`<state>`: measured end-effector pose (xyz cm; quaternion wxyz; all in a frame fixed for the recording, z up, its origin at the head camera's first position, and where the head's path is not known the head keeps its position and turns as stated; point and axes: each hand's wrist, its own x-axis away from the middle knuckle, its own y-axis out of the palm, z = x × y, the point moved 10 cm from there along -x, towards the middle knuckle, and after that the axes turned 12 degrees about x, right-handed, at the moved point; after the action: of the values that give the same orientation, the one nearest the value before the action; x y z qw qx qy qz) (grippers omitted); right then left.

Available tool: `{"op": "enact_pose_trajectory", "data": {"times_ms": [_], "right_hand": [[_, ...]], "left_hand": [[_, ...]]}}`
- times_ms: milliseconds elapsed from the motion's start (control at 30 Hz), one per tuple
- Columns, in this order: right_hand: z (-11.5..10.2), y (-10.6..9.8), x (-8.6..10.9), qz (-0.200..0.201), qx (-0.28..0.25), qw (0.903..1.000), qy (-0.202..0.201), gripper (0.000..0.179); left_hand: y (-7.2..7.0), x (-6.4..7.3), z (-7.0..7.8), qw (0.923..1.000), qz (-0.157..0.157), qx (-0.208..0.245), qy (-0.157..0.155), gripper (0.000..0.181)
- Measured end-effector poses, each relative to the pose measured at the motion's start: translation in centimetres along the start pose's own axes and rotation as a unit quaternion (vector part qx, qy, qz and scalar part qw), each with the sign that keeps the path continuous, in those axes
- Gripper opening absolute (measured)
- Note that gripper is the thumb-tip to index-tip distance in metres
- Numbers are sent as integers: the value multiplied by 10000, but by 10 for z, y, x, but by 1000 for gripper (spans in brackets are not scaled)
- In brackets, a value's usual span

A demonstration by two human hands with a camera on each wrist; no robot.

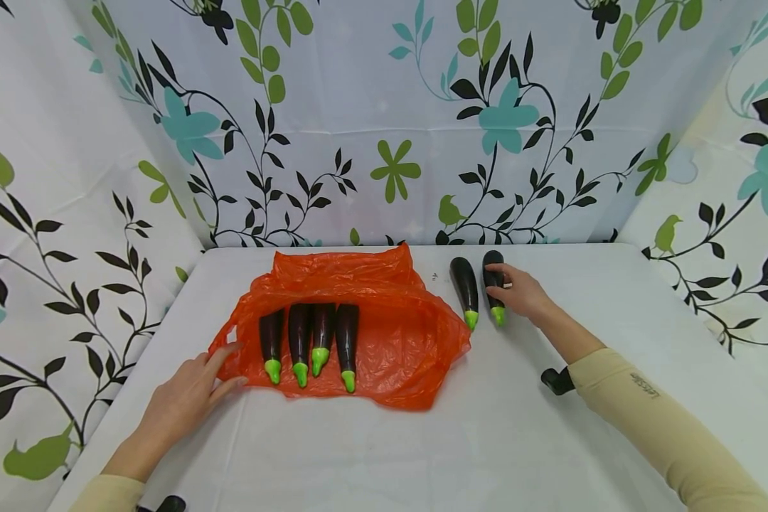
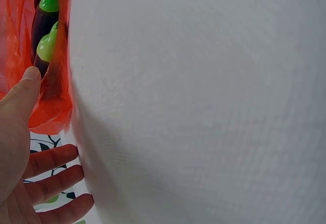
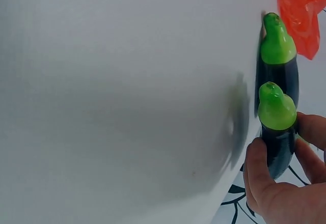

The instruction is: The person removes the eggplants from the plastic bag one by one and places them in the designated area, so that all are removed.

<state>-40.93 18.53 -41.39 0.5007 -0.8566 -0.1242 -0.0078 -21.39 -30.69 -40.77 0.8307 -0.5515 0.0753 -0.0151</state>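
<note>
The right hand (image 1: 522, 291) pinches 1 eggplant (image 1: 493, 279). The left hand (image 1: 185, 395), fingers spread, touches the orange plastic bag (image 1: 397, 355).

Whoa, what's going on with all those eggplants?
Someone's right hand is holding one eggplant over on the right side of the white table. Their left hand touches the left edge of an open orange bag. Four more eggplants lie side by side in the bag, and another single eggplant lies on the table between the bag and the held one.
</note>
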Motion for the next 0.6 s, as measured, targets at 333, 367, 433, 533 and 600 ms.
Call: {"op": "enact_pose_trajectory", "data": {"times_ms": [333,367,433,533,600], "right_hand": [[-5,9,-4,17,191,9996,-190,51],[-5,10,-4,-3,161,9997,-162,51],[-5,12,-4,-30,115,9999,-104,51],[-4,14,-4,-71,65,9999,-39,52],[-5,15,-4,-80,58,9999,-43,52]], "left_hand": [[-1,0,0,10000,39,-16,18,61],[-2,-1,0,10000,42,-21,17,61],[-2,-1,0,10000,49,-22,19,61],[-2,0,0,10000,43,0,25,61],[-2,0,0,10000,20,21,7,61]]}}
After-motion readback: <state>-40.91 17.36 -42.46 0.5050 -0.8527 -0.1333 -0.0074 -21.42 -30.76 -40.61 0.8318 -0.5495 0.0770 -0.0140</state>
